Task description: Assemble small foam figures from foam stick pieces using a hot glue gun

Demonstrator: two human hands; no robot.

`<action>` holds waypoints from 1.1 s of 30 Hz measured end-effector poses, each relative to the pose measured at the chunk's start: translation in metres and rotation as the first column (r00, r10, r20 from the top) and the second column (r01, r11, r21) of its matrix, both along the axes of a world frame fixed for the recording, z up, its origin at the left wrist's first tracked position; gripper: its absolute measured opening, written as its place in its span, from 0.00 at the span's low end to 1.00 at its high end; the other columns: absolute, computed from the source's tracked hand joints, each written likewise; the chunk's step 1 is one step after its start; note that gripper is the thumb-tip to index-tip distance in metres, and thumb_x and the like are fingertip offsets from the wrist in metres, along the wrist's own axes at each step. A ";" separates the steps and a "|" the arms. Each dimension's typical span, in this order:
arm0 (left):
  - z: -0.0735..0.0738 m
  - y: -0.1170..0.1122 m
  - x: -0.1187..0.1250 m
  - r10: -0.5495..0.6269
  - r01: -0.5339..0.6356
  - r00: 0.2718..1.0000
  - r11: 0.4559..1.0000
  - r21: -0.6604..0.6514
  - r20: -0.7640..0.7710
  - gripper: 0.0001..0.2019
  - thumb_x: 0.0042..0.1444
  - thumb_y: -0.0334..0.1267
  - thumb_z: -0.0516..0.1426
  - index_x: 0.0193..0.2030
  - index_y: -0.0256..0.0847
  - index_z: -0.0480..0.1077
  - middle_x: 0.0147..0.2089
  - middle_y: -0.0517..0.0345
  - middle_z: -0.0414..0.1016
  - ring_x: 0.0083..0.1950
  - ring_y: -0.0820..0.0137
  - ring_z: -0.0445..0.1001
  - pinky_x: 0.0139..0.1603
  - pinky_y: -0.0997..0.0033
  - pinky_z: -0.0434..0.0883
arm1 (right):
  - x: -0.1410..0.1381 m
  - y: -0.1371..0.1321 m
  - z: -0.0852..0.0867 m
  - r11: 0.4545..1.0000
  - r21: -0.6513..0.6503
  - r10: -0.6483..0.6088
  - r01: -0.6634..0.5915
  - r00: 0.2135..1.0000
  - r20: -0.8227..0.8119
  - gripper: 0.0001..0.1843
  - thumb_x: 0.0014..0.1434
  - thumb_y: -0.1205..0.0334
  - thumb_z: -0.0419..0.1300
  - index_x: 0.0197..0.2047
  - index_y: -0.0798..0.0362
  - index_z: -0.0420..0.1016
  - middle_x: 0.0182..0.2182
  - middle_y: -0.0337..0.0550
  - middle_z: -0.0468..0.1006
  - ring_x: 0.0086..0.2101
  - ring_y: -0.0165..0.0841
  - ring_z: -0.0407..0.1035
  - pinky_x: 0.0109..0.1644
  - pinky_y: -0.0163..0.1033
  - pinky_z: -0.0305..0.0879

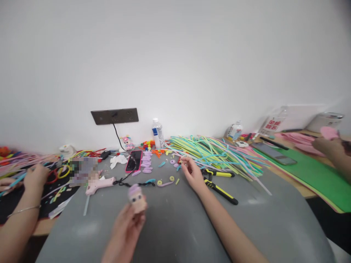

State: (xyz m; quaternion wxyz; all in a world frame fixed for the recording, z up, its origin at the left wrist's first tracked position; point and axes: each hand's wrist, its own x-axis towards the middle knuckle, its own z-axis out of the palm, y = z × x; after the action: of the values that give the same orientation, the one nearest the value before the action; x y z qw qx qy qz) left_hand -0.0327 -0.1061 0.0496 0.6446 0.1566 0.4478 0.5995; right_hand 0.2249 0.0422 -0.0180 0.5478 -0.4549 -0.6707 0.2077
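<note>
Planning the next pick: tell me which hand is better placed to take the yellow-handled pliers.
Right, probably. The right hand is right beside the pliers, while the left hand is farther off and holds the small purple-haired figure.

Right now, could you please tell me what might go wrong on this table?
The pink glue gun lies close to the left hand, which holds a small doll. A black cord loops across the table beside it and could snag. The right hand reaches among tiny loose pieces next to the pliers, so a careless sweep might scatter them.
</note>
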 end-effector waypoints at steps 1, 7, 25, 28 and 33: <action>-0.014 0.009 0.014 -0.035 0.035 0.999 0.998 -0.045 0.006 0.17 0.43 0.37 0.74 0.37 0.36 0.76 0.43 0.50 0.81 0.39 0.68 0.79 0.37 0.72 0.77 | 0.000 -0.002 0.000 1.000 -0.004 0.027 -0.027 0.999 0.031 0.12 0.67 0.55 0.54 0.50 0.51 0.68 0.34 0.41 0.73 0.27 0.34 0.64 0.34 0.41 0.65; -0.039 0.043 0.048 -0.216 0.216 0.976 0.976 0.029 -0.020 0.26 0.35 0.43 0.77 0.23 0.41 0.62 0.33 0.55 0.81 0.41 0.65 0.82 0.40 0.70 0.77 | -0.004 -0.018 0.003 0.983 -0.054 0.183 -0.175 0.926 0.331 0.17 0.57 0.57 0.69 0.49 0.48 0.74 0.47 0.49 0.79 0.51 0.48 0.71 0.57 0.53 0.62; -0.034 0.060 0.048 -0.260 0.259 0.950 0.966 -0.028 -0.176 0.28 0.33 0.51 0.75 0.30 0.41 0.64 0.35 0.51 0.83 0.33 0.68 0.80 0.29 0.75 0.69 | -0.005 -0.008 -0.004 0.981 -0.095 0.193 -0.168 0.872 0.449 0.23 0.59 0.73 0.58 0.57 0.49 0.68 0.43 0.46 0.79 0.46 0.42 0.72 0.55 0.51 0.61; -0.034 0.065 0.051 -0.271 0.269 0.946 0.963 -0.032 -0.180 0.29 0.31 0.52 0.75 0.30 0.42 0.63 0.34 0.51 0.83 0.32 0.68 0.79 0.29 0.74 0.70 | -0.006 -0.004 -0.006 0.992 -0.082 0.125 -0.099 0.881 0.456 0.25 0.58 0.74 0.56 0.57 0.50 0.67 0.43 0.47 0.78 0.47 0.44 0.71 0.55 0.52 0.61; -0.034 0.067 0.055 -0.275 0.278 0.944 0.961 -0.008 -0.184 0.29 0.33 0.52 0.75 0.30 0.42 0.63 0.35 0.51 0.84 0.32 0.68 0.80 0.29 0.74 0.70 | -0.005 -0.006 0.000 0.988 -0.056 0.152 -0.143 0.877 0.455 0.32 0.52 0.77 0.55 0.60 0.49 0.66 0.51 0.49 0.77 0.54 0.46 0.68 0.59 0.53 0.58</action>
State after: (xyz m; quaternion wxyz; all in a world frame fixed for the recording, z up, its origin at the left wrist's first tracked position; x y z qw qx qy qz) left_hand 0.0220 -0.0387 0.0152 0.6769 0.2783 0.4732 0.4903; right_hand 0.2196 0.0359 -0.0177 0.3522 -0.4442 -0.8114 0.1426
